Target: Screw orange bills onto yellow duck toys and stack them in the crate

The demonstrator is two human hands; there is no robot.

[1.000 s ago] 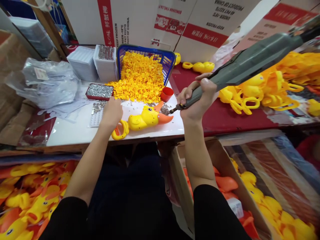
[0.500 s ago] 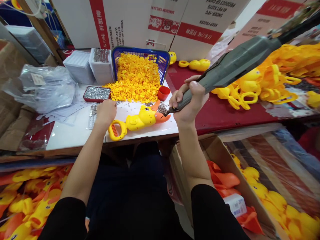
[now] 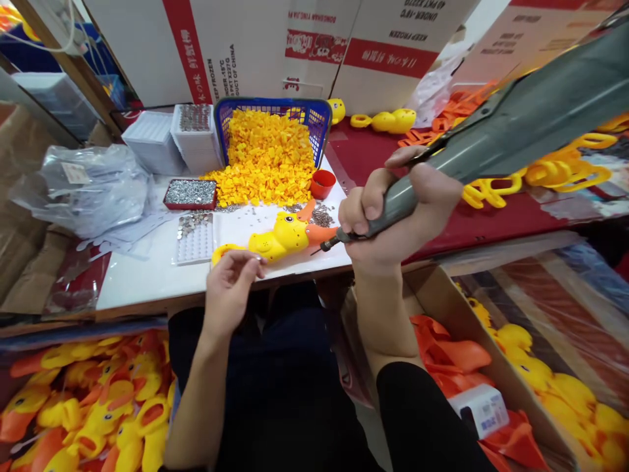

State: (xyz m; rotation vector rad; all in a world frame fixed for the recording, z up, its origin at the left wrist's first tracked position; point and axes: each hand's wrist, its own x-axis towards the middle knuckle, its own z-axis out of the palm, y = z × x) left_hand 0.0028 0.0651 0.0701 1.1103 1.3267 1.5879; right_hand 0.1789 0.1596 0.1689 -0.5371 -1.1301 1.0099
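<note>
My right hand [image 3: 393, 210] is closed round a grey-green power screwdriver [image 3: 472, 144], whose thin bit points down-left beside the orange beak of a yellow toy duck [image 3: 278, 239]. The duck lies on its side on the white work surface, its handle ring partly hidden by my left hand [image 3: 233, 282]. That hand is pinched at the table's front edge, with a tiny shiny bit at the fingertips, too small to name. Behind it lie a white tray of round metal discs [image 3: 194, 242] and a red tray of small silvery metal parts [image 3: 190, 194].
A blue basket [image 3: 322, 124] spills small yellow pieces across the table, beside a red cup [image 3: 323, 184]. Stacked white trays [image 3: 153, 141] and plastic bags [image 3: 93, 190] are on the left. Boxed duck toys [image 3: 98, 406] sit below left; a carton [image 3: 427, 282] with orange parts stands below right.
My left hand has come from beside the red tray toward me and right, to the duck's handle end. The screwdriver has come nearer, its bit slightly lower and left.
</note>
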